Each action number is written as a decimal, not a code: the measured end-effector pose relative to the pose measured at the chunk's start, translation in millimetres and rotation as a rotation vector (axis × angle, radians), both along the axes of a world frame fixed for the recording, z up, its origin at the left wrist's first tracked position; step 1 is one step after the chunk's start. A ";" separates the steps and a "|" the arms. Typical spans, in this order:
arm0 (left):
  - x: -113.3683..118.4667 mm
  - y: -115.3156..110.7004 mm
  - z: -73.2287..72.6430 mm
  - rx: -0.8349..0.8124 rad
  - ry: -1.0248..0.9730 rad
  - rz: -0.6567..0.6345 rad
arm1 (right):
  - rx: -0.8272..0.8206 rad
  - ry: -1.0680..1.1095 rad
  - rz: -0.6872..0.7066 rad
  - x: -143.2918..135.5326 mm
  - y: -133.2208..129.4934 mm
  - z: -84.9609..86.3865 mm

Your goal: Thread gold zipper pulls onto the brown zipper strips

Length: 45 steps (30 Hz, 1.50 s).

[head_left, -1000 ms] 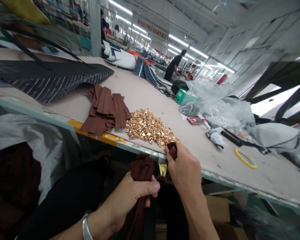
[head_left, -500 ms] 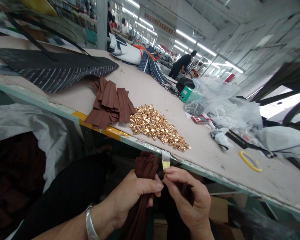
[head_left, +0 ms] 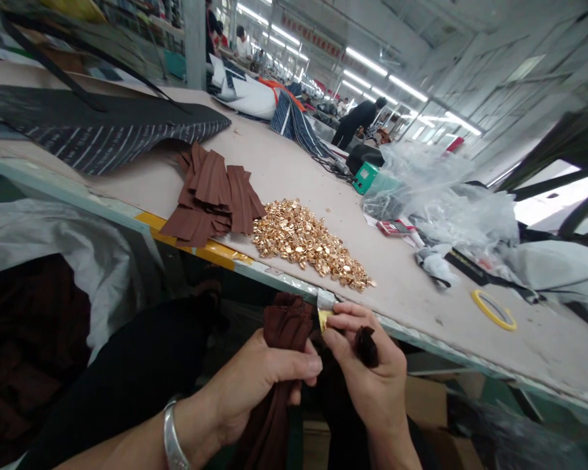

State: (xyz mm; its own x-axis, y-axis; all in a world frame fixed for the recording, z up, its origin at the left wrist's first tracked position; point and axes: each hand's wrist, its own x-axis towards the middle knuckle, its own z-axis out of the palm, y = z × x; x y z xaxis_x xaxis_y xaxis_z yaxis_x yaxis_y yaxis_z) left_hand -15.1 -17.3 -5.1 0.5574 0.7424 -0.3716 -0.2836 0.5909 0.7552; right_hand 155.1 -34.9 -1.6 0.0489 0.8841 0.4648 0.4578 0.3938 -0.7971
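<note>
My left hand (head_left: 269,372), with a silver bangle at the wrist, is closed around a bundle of dark brown fabric strips (head_left: 287,326) that hangs below the table edge. Beside it my right hand (head_left: 367,365) has curled fingers around a dark brown scrap (head_left: 366,346). Its fingertips are at a small silver and yellow tab (head_left: 325,308) on the table edge. Whether they pinch anything small is hidden. A heap of gold metal pieces (head_left: 306,241) lies on the table just beyond my hands, with a pile of brown strips (head_left: 213,196) to its left.
A dark striped fabric piece (head_left: 112,130) lies at the table's left. Toward the right are clear plastic bags (head_left: 451,196), a green box (head_left: 365,177) and a yellow tape roll (head_left: 494,310). A white sack (head_left: 98,261) with brown pieces stands lower left. A person (head_left: 357,124) bends over farther back.
My right fingers have moved up slightly, away from my left thumb to the tab on the table edge. The dark scrap in my right palm shows more. The view has shifted slightly.
</note>
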 end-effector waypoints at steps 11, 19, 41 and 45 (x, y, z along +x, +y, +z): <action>2.8 -4.5 8.1 0.112 -0.057 -0.097 | -0.345 0.335 -0.042 -27.9 -21.7 11.0; 5.4 -6.5 3.5 0.120 0.015 -0.040 | -0.177 0.329 -0.005 -17.2 -28.1 -2.1; 0.4 -6.5 -4.5 0.041 -0.074 0.172 | -0.482 0.606 -0.070 -18.3 -28.2 -9.7; 0.8 -7.3 -4.3 0.039 -0.030 0.171 | -0.352 0.371 0.022 -22.8 -29.0 -1.0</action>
State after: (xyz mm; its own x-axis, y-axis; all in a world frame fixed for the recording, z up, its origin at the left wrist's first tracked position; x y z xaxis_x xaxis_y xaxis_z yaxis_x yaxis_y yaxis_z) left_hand -14.3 -24.6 -9.4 0.4323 0.8409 -0.3255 -0.4003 0.5024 0.7664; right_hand 132.3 -63.9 -2.6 0.1341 0.9865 0.0938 0.1137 0.0787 -0.9904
